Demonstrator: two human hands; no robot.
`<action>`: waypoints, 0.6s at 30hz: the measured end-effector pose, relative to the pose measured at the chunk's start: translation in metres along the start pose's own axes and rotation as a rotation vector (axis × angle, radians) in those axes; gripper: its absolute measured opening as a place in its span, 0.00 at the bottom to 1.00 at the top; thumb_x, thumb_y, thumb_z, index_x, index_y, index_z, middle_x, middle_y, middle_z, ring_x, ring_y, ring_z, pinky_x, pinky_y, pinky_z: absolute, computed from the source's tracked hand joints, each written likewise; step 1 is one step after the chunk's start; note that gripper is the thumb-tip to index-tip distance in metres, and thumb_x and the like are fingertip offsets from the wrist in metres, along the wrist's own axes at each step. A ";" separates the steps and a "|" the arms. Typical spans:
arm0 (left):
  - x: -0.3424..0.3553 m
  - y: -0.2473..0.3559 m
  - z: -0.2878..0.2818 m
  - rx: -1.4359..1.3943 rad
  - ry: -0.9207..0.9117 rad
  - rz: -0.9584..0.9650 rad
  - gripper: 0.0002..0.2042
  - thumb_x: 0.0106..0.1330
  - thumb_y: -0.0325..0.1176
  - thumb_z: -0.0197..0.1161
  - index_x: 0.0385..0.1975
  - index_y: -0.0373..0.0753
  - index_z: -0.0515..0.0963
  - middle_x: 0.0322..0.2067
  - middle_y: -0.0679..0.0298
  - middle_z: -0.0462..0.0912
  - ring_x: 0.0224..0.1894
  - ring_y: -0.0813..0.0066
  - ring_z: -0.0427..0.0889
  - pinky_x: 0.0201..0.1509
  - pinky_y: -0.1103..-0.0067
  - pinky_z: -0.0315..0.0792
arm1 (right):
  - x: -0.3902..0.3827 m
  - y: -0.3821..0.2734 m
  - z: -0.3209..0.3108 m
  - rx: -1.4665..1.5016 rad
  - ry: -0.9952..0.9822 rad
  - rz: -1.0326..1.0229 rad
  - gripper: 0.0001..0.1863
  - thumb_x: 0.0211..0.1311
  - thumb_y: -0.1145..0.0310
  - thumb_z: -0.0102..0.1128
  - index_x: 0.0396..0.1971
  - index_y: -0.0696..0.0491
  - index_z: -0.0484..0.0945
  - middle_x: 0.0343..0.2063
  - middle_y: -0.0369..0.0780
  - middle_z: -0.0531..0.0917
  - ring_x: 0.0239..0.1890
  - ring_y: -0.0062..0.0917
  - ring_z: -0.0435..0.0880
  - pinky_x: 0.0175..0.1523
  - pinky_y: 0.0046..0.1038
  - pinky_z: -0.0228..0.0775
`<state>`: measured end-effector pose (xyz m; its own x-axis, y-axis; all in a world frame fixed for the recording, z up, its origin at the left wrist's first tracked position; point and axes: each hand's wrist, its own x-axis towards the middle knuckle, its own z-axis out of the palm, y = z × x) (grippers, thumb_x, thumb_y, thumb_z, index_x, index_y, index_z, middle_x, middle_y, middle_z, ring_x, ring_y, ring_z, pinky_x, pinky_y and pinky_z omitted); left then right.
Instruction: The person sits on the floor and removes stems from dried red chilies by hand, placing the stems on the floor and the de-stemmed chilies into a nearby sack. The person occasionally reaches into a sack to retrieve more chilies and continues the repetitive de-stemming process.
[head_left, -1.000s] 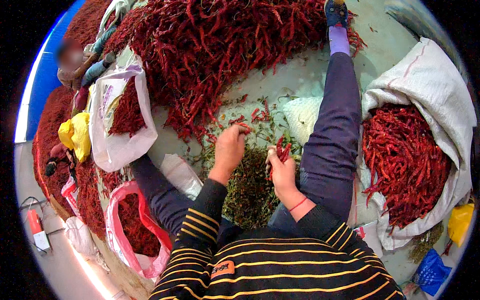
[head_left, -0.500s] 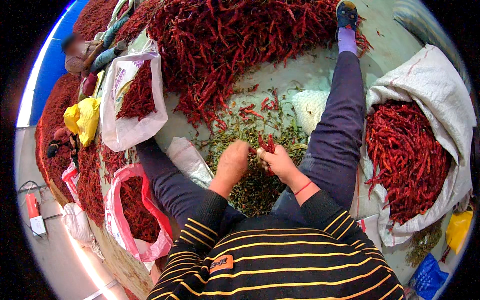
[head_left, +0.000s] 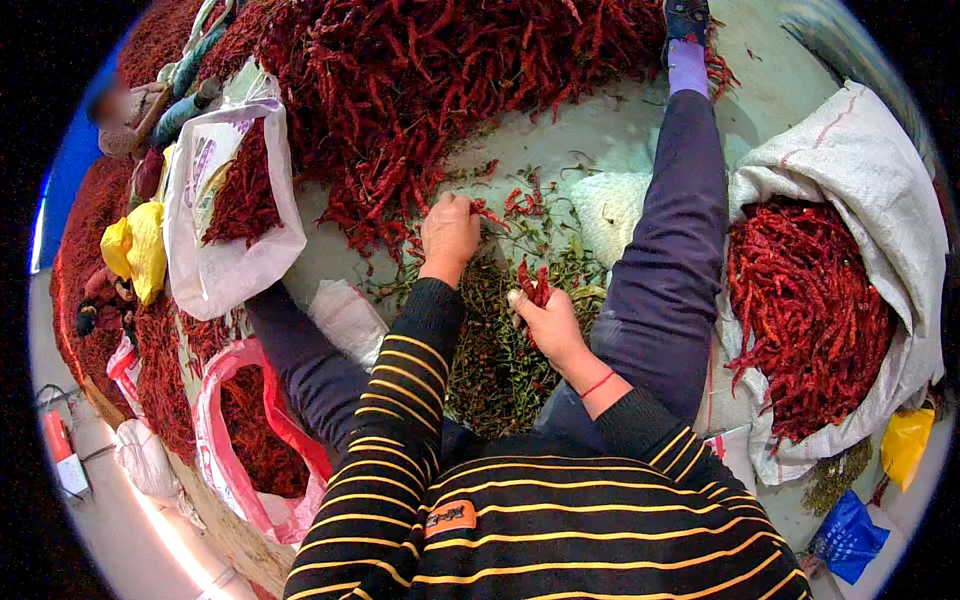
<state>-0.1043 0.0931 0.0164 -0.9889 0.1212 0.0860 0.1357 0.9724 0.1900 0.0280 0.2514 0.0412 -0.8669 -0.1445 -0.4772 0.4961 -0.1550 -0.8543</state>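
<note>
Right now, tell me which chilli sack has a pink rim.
The plastic sack by the person's left knee, lower left; the other two sacks are white.

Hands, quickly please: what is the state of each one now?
Left hand: closed, pinching a dried red chilli pepper at the edge of the big red pile.
Right hand: closed, holding a small bunch of dried red chillies.
</note>
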 end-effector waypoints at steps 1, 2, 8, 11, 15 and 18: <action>-0.003 -0.001 -0.002 -0.077 0.015 -0.014 0.08 0.53 0.34 0.60 0.27 0.37 0.74 0.29 0.54 0.74 0.34 0.53 0.76 0.36 0.64 0.71 | 0.001 0.003 -0.001 0.010 0.056 -0.060 0.08 0.58 0.68 0.57 0.34 0.55 0.73 0.21 0.31 0.75 0.21 0.14 0.70 0.28 0.21 0.63; -0.006 -0.004 -0.006 -0.149 0.028 -0.024 0.08 0.53 0.34 0.60 0.27 0.37 0.74 0.27 0.54 0.75 0.33 0.54 0.76 0.36 0.64 0.70 | 0.002 0.003 0.000 0.025 0.113 -0.120 0.10 0.58 0.69 0.57 0.38 0.56 0.73 0.24 0.31 0.75 0.21 0.14 0.70 0.28 0.21 0.63; -0.068 0.029 -0.048 -0.546 -0.077 -0.001 0.08 0.54 0.33 0.61 0.29 0.36 0.76 0.26 0.54 0.77 0.29 0.57 0.77 0.32 0.70 0.70 | 0.000 -0.013 0.004 0.164 0.163 -0.210 0.14 0.54 0.74 0.59 0.42 0.58 0.72 0.32 0.32 0.77 0.35 0.16 0.74 0.45 0.22 0.66; -0.106 0.050 -0.063 -0.545 -0.101 0.073 0.08 0.53 0.28 0.62 0.32 0.35 0.75 0.25 0.54 0.75 0.28 0.58 0.77 0.32 0.72 0.69 | -0.003 -0.019 0.002 0.226 -0.006 -0.188 0.10 0.57 0.72 0.58 0.38 0.58 0.74 0.31 0.32 0.78 0.34 0.16 0.73 0.43 0.22 0.66; -0.122 0.051 -0.073 -0.745 -0.200 0.073 0.07 0.53 0.30 0.60 0.26 0.34 0.71 0.23 0.53 0.72 0.27 0.53 0.73 0.30 0.68 0.67 | -0.003 -0.010 -0.002 0.205 -0.029 -0.118 0.09 0.59 0.66 0.57 0.32 0.57 0.75 0.28 0.31 0.78 0.30 0.15 0.72 0.38 0.22 0.65; -0.118 0.043 -0.075 -0.479 -0.278 0.068 0.09 0.54 0.30 0.60 0.32 0.34 0.74 0.25 0.54 0.73 0.29 0.60 0.75 0.34 0.72 0.68 | 0.000 -0.006 0.007 0.041 -0.037 -0.247 0.10 0.59 0.65 0.57 0.30 0.57 0.74 0.24 0.31 0.77 0.27 0.15 0.71 0.36 0.23 0.65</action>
<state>0.0223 0.1058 0.0879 -0.9471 0.2911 -0.1352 0.1476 0.7692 0.6218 0.0258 0.2459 0.0473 -0.9599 -0.1328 -0.2469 0.2721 -0.2293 -0.9345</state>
